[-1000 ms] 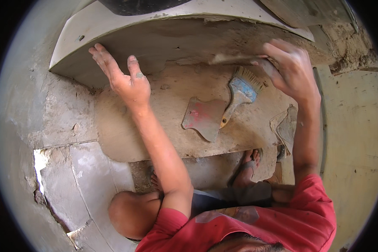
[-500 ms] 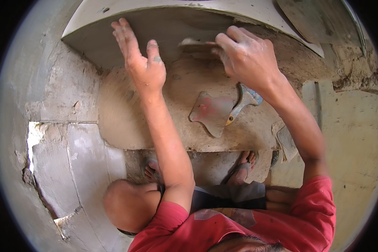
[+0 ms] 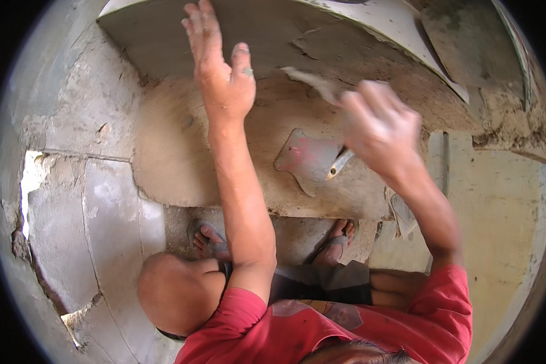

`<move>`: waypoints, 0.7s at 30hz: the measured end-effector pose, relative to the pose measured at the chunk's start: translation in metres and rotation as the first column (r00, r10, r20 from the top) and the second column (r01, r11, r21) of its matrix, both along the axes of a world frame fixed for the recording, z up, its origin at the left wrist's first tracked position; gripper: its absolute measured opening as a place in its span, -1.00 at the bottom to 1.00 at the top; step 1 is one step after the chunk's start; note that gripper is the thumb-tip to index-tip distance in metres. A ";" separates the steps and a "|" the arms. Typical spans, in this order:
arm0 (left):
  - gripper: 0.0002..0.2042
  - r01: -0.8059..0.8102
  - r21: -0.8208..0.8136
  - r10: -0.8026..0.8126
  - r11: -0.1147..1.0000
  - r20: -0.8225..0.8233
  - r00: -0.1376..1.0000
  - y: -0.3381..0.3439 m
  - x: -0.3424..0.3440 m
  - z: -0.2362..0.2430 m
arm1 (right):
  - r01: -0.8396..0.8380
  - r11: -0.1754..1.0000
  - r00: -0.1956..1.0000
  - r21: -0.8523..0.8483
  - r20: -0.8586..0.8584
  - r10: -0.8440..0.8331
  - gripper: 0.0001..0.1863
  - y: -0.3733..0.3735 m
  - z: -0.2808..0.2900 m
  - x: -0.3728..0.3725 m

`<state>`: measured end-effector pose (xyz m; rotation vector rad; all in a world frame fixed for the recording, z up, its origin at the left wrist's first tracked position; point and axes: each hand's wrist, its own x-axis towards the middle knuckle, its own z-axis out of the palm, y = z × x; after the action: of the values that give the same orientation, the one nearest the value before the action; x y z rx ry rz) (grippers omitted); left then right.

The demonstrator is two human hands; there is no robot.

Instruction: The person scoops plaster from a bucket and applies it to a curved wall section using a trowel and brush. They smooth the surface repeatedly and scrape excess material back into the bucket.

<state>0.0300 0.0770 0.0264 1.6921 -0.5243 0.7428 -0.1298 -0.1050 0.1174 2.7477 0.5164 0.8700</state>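
Grips a tool [image 3: 314, 81] in the curled right hand [image 3: 382, 124], jutting from its left side with long axis aimed up-left, and holds the left hand [image 3: 224, 85] spread, empty.

Near: shirt [image 3: 370, 327] coloured red, marked with grey patches. Tool [image 3: 321, 85] toned pale beige. Grey scraper [image 3: 309, 155] smeared pinkish red; brush handle [image 3: 340, 163] tipped yellow. Far riser [image 3: 285, 36] coloured grey, browned at right. Right panel [image 3: 497, 200] tinted yellowish.

Scraper plate [image 3: 303, 155] on ledge [image 3: 170, 151], brush handle [image 3: 340, 164] at its right; upright face [image 3: 273, 36] behind; feet [image 3: 207, 238] before ledge.
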 end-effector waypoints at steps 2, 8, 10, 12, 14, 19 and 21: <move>-0.19 0.020 -0.035 -0.019 0.999 0.018 1.000 -0.001 0.000 0.002 | -0.045 0.995 0.994 -0.094 0.095 0.054 -0.79 0.008 -0.030 0.027; -0.19 0.030 -0.001 -0.030 1.000 -0.046 0.998 0.004 -0.004 0.006 | -0.133 0.988 0.949 0.073 0.296 0.106 -0.75 -0.010 -0.041 0.058; -0.20 0.038 0.002 -0.038 0.999 -0.050 0.998 0.004 -0.005 0.006 | -0.157 0.986 0.913 0.063 0.389 0.120 -0.75 -0.017 -0.031 0.054; -0.19 0.034 0.001 -0.034 0.999 -0.056 0.998 0.004 -0.005 0.007 | -0.130 0.990 0.906 0.051 0.412 0.098 -0.76 -0.024 -0.022 0.048; -0.18 0.019 0.013 -0.019 1.000 -0.051 0.999 0.003 -0.006 0.007 | -0.103 0.993 0.893 0.057 0.446 0.067 -0.76 -0.031 -0.015 0.042; -0.16 0.016 0.017 -0.015 1.000 -0.054 0.998 0.003 -0.007 0.009 | -0.030 0.997 0.863 0.075 0.504 -0.012 -0.77 -0.059 -0.005 0.022; -0.15 0.017 0.014 -0.017 1.000 -0.049 0.999 0.004 -0.007 0.009 | -0.004 0.995 0.860 0.104 0.508 -0.049 -0.79 -0.068 -0.006 0.010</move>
<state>0.0229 0.0808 0.0355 1.7131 -0.5105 0.6850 -0.1199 -0.1729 0.1114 2.4396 0.3383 1.5884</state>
